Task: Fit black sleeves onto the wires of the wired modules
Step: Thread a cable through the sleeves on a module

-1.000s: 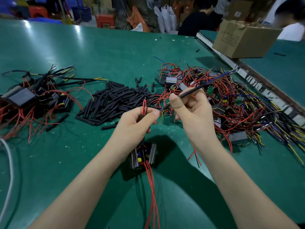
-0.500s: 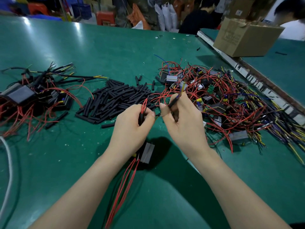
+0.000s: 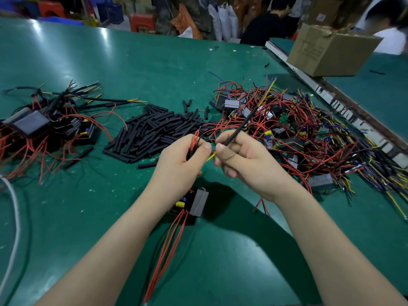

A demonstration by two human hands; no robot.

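Note:
My left hand grips a bunch of red wires above the green table, with a wired module hanging below its wrist and red leads trailing toward me. My right hand pinches a black sleeve threaded over yellow and purple wires; the wire tips stick out at the sleeve's far end. A short yellow stretch of wire shows between the two thumbs. A heap of loose black sleeves lies just beyond my left hand.
A tangle of unsleeved modules with red and yellow wires fills the right side. Sleeved modules lie at the left. A cardboard box stands back right behind a metal rail. People sit at the far edge. A white cable runs at the left.
The sleeve in my right hand has swung up to point away to the right again, with the wire tips out of its far end. The module has turned under my left wrist.

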